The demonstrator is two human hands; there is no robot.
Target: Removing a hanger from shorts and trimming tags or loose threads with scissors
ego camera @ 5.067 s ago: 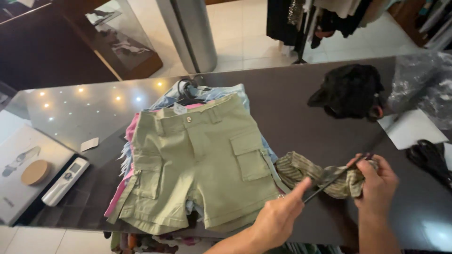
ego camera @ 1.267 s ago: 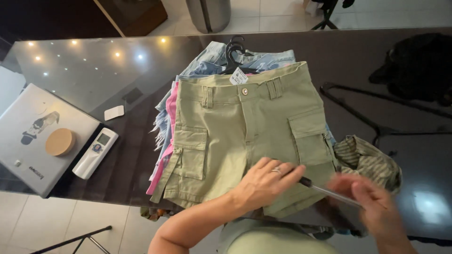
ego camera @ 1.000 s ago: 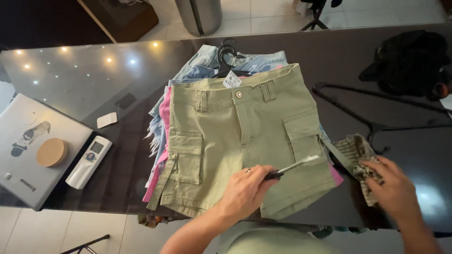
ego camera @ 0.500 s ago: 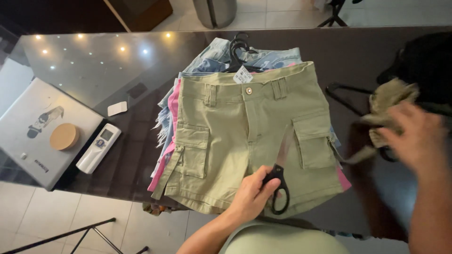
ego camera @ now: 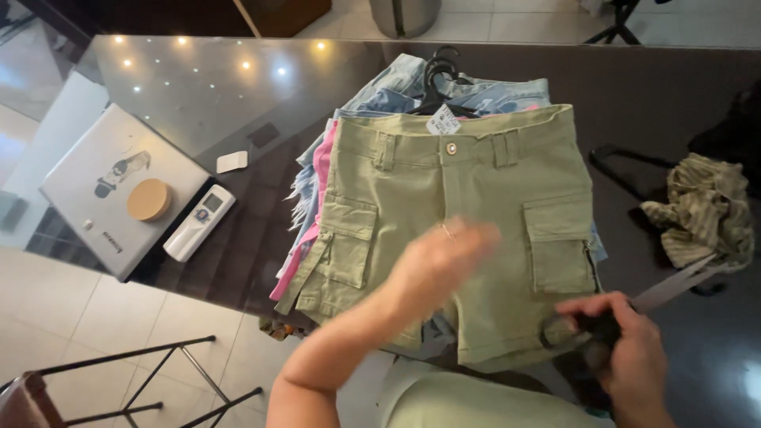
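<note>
A dark glossy table [ego camera: 198,95] carries a pile of clothes, topped by olive cargo shorts [ego camera: 468,214] lying flat, waistband away from the person, with a tag [ego camera: 443,121] at the waist. Denim and pink garments stick out from under the shorts on the left, and black hangers [ego camera: 441,70] lie at the top of the pile. A grey laptop [ego camera: 119,190] sits at the table's left edge with a round wooden disc [ego camera: 148,199] on it and a white remote [ego camera: 199,223] beside it. A crumpled striped cloth [ego camera: 705,210] lies to the right. The left hand [ego camera: 440,261], blurred, hovers over the shorts, fingers loose, holding nothing. The right hand [ego camera: 630,357] is clenched around the handles of scissors [ego camera: 634,305] at the shorts' right hem, blades pointing up right.
</note>
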